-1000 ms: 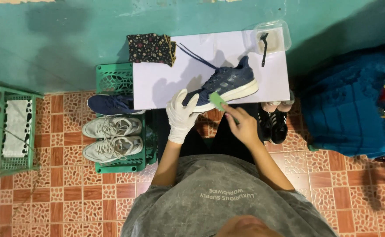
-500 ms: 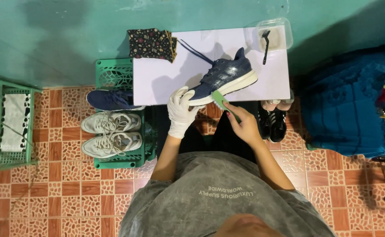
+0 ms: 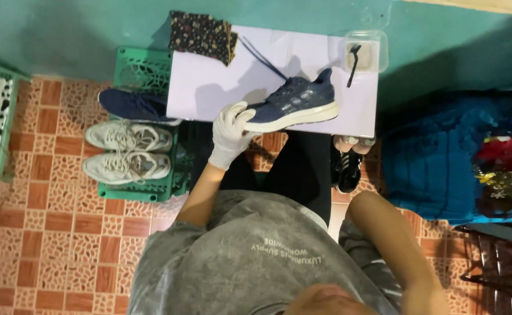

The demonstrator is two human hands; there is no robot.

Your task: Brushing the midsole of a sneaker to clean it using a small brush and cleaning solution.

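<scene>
against a teal wall, a white board [image 3: 209, 87] carries a navy knit sneaker with a white sole [image 3: 294, 105] near its front edge; the white-gloved left hand [image 3: 230, 133] grips its toe. the right hand is out of frame, its grip impossible to tell.

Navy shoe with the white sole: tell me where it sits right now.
In the head view, the navy shoe lies on the white board, its toe gripped by the gloved left hand, with the clear tub just beyond its heel.
</scene>
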